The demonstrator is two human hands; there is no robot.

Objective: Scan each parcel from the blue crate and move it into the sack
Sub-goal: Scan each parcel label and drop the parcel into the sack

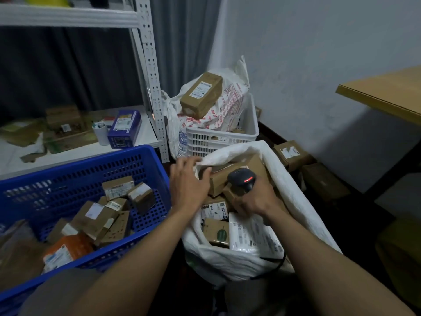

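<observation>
The blue crate (145, 156) at the lower left holds several brown parcels (102, 215) and an orange one (68, 249). The white sack (293, 195) stands open to its right, filled with parcels. My left hand (190, 179) reaches over the sack's near-left rim, thumb on a brown cardboard parcel (241, 172) lying on top of the pile, fingers at the rim's fabric. My right hand (255, 201) grips a black handheld scanner (242, 180) just above the pile, its red light glowing.
A white basket (227, 135) behind the sack holds a printed bag with a brown box (201, 94) on top. A white metal shelf (150, 87) with boxes stands at the left. Loose boxes (293, 153) lie on the floor beside a wooden table (387, 92) at the right.
</observation>
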